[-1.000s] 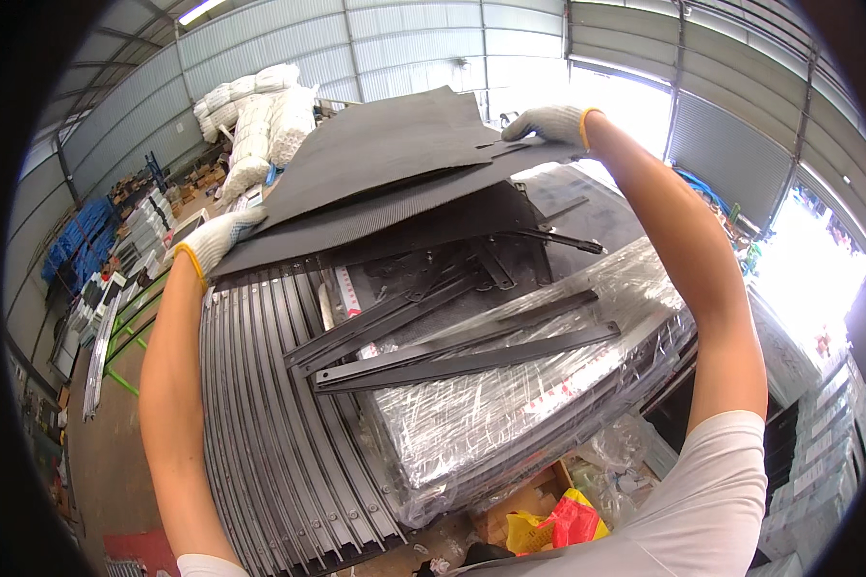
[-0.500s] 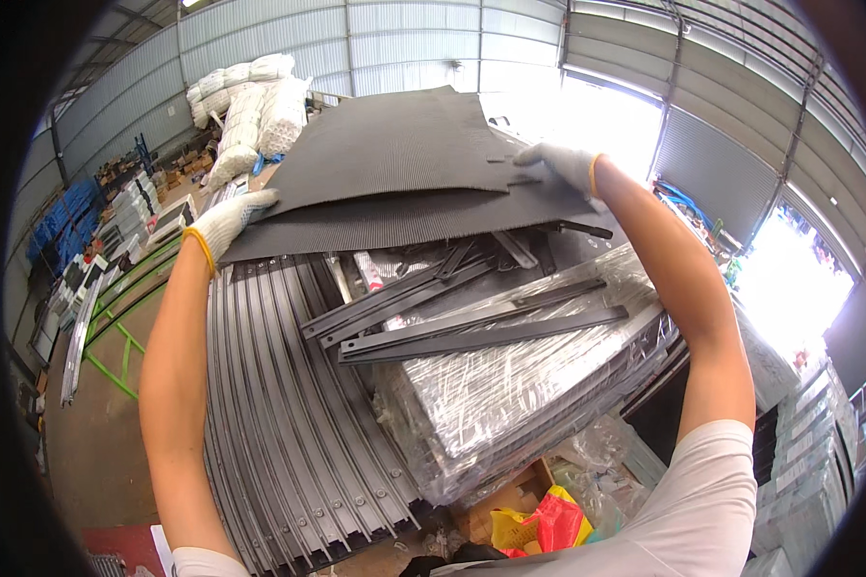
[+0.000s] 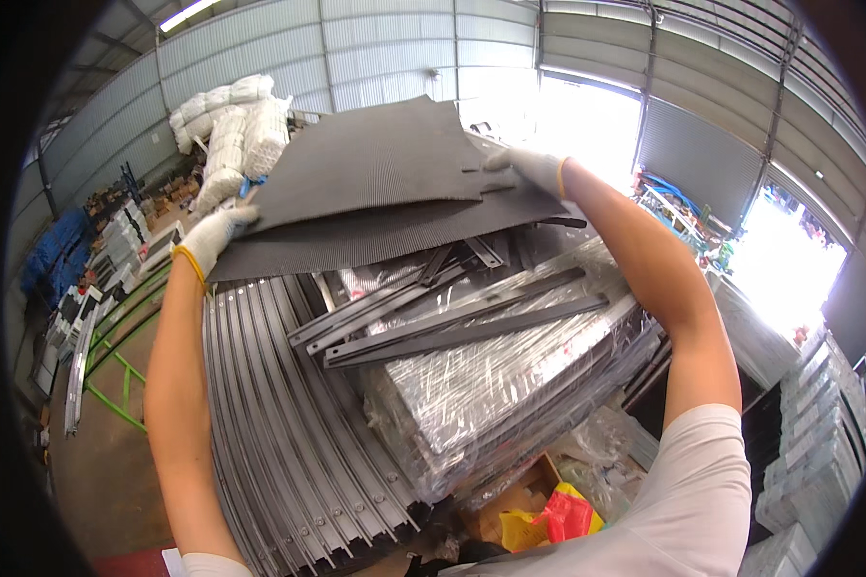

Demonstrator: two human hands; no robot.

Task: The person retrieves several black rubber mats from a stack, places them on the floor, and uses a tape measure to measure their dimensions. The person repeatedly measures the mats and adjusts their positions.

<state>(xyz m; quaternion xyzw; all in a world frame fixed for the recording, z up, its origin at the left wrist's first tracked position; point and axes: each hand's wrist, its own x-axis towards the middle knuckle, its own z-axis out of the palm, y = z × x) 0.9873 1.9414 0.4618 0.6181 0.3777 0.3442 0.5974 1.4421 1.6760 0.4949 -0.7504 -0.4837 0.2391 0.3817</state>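
Two dark grey ribbed rubber mats lie one over the other in front of me, the upper mat (image 3: 375, 159) bowed up a little above the lower mat (image 3: 356, 242). My left hand (image 3: 217, 235), in a white knit glove with a yellow cuff, grips their left edge, its fingertips partly hidden. On the far right edge, beside small notches, my right hand (image 3: 531, 167) in a matching glove has its fingers closed at the mat edge. Below the mats lie long dark metal bars (image 3: 462, 332) with holes and a stack of long grey metal strips (image 3: 298, 413).
A plastic-wrapped bundle (image 3: 500, 385) stands under the bars. Nearer me are an open cardboard box (image 3: 486, 514) and a red and yellow bag (image 3: 563, 517). White sacks (image 3: 226, 144) pile at the back left, and a green metal frame (image 3: 115, 385) lies to the left. Wrapped stacks (image 3: 818, 433) stand at right.
The view has shifted slightly, so the mats and both hands appear a little further left and lower. Both hands stay at the mat edges.
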